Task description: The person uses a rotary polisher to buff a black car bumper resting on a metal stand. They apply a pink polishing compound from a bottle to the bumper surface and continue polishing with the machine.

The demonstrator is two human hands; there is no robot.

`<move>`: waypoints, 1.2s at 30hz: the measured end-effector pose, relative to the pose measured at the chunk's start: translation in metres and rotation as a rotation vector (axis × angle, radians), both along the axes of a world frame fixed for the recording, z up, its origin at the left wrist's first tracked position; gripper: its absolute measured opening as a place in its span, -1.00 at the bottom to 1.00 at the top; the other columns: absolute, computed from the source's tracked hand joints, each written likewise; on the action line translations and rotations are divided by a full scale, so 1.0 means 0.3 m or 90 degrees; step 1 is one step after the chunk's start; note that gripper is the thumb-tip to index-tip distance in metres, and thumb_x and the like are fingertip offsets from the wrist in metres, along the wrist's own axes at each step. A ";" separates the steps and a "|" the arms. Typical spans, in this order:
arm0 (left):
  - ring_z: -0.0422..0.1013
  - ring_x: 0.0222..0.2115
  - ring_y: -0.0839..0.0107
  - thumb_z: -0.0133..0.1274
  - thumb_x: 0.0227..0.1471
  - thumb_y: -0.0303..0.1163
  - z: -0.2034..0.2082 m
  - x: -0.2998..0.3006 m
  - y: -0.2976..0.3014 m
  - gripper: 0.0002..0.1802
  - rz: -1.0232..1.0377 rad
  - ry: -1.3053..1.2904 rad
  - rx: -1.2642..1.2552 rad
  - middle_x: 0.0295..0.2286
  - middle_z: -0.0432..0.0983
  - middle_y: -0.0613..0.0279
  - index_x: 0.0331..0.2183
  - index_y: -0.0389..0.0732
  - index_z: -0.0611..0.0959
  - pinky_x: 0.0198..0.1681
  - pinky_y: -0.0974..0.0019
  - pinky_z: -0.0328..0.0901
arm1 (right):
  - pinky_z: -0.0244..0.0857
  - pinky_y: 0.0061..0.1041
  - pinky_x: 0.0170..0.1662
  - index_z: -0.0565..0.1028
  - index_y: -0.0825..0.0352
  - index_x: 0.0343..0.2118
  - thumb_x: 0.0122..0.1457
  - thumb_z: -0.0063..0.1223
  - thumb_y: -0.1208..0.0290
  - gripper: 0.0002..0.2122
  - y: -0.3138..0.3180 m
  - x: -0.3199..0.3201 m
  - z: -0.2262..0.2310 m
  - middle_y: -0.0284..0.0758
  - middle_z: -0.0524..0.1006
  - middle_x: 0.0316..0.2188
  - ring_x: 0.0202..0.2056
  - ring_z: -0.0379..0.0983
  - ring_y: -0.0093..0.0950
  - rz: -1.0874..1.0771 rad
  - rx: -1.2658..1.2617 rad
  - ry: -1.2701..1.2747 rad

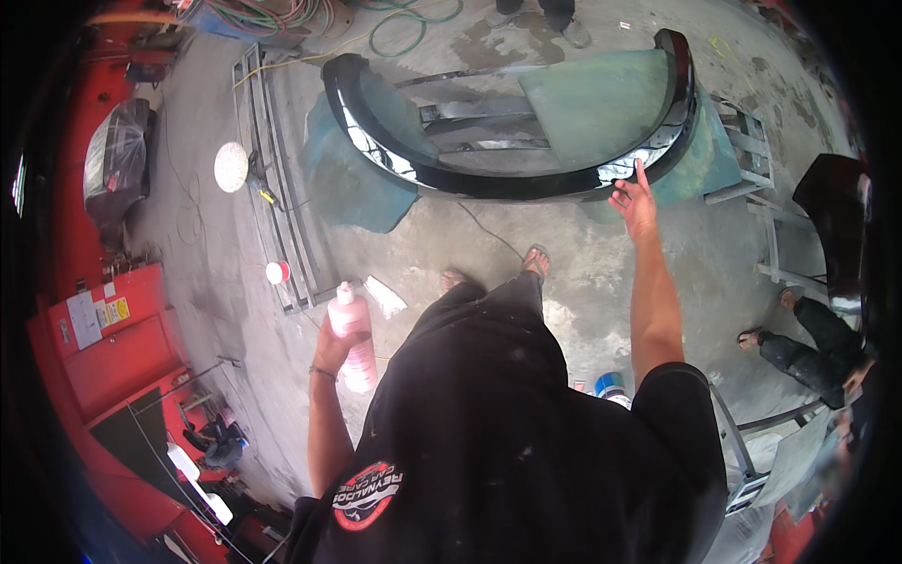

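My left hand (331, 346) is wrapped round a plastic bottle (351, 331) of pink liquid, held upright beside my leg. In front of me a long, curved, glossy black car bumper (507, 184) lies across a stand, its ends curving away from me. My right hand (636, 202) reaches to the near right part of the bumper. Its index finger is stretched out at the shiny surface and the other fingers are loosely bent, with nothing seen in them. Whether the fingertip touches the bumper I cannot tell.
Greenish sheets (601, 105) lie under the bumper. A metal frame (282, 207) stands left, with a white round lid (231, 167) nearby. Hoses (413, 26) lie at the back. Another person's legs (799, 343) and a dark car panel (834, 221) are at right; a blue can (611, 385) is beside me.
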State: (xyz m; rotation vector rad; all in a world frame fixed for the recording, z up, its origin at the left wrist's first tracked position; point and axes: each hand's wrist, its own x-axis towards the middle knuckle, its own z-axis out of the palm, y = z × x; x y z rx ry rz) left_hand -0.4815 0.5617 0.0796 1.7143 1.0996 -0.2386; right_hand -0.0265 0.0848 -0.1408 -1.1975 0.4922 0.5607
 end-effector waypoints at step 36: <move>0.49 -0.06 0.28 0.49 -0.24 -0.35 -0.199 -1.192 0.726 -0.08 0.513 -0.086 -0.055 -0.06 0.55 0.16 0.18 -0.34 0.49 0.11 0.17 0.38 | 0.62 -0.31 -0.15 -0.69 -0.06 0.48 0.39 -0.15 0.45 -0.04 2.278 -0.378 0.019 -0.22 0.67 -0.06 -0.34 0.54 -0.46 0.309 -0.339 -0.051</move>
